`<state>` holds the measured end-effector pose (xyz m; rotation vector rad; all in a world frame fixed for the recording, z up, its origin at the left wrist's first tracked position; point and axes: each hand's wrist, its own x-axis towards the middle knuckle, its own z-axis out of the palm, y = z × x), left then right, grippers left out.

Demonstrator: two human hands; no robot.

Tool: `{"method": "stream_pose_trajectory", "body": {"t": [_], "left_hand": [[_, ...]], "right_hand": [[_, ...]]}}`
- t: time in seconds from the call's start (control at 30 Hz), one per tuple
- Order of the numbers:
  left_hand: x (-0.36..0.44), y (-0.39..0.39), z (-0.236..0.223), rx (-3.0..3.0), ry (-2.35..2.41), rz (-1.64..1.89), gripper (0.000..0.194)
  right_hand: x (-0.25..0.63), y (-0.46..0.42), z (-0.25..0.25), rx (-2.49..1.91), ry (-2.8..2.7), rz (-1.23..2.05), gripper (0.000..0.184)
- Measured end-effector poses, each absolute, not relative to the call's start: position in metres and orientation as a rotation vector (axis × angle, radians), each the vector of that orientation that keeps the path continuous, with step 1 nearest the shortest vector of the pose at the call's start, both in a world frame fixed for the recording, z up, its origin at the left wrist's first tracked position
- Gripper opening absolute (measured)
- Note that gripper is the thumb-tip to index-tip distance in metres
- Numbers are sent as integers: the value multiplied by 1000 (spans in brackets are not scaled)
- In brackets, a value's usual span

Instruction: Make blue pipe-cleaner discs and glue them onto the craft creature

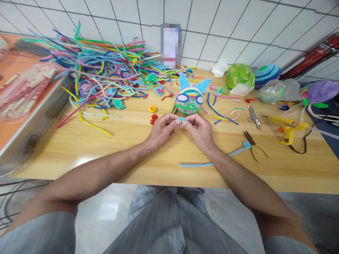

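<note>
Between the fingertips of my left hand point(164, 129) and my right hand point(198, 130) is a small blue pipe cleaner piece point(181, 119), pinched from both sides. Both hands are closed on it, just above the wooden table. Right behind them stands a round ball figure point(189, 102) with blue pointed ears and coloured pipe cleaner lines on its front. A straight blue pipe cleaner point(196, 164) lies near my right forearm. Another blue one with a coiled end point(246, 145) sticks out beyond that forearm, beside the pliers point(253, 144).
A big heap of coloured pipe cleaners point(106, 67) fills the back left. A phone point(171, 46) leans on the tiled wall. To the right lie a yellow glue gun point(287, 128), a cutter knife point(254, 117) and decorated balls point(240, 77). A metal-edged tray point(39, 128) stands at left.
</note>
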<state>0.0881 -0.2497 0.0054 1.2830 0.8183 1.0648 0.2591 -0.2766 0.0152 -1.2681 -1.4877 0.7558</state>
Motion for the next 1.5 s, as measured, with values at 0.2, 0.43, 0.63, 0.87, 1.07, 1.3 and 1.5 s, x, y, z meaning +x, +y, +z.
{"method": "stream_pose_trajectory", "body": {"t": [0.2,0.43,0.63,0.87,1.07,1.3,1.5], "left_hand": [[81,-244,8,1762,886,1132,18],[79,-241,14,1865,903,1156,21],[82,-241,9,1545,909,1141,36],[84,-244,9,1361,884,1107,45],[85,-246,8,1310,874,1064,45],[86,-246,8,1331,874,1115,50],[87,-248,6,1220,876,1098,46]], "right_hand": [[266,-275,16,-1275,-1694,493,17],[268,-274,17,-1245,-1708,504,19],[265,-273,15,-1254,-1542,673,21],[261,-273,12,-1245,-1483,723,21],[260,-276,16,-1241,-1509,637,13],[261,-277,19,-1204,-1610,474,10],[257,-278,18,-1197,-1585,484,10]]}}
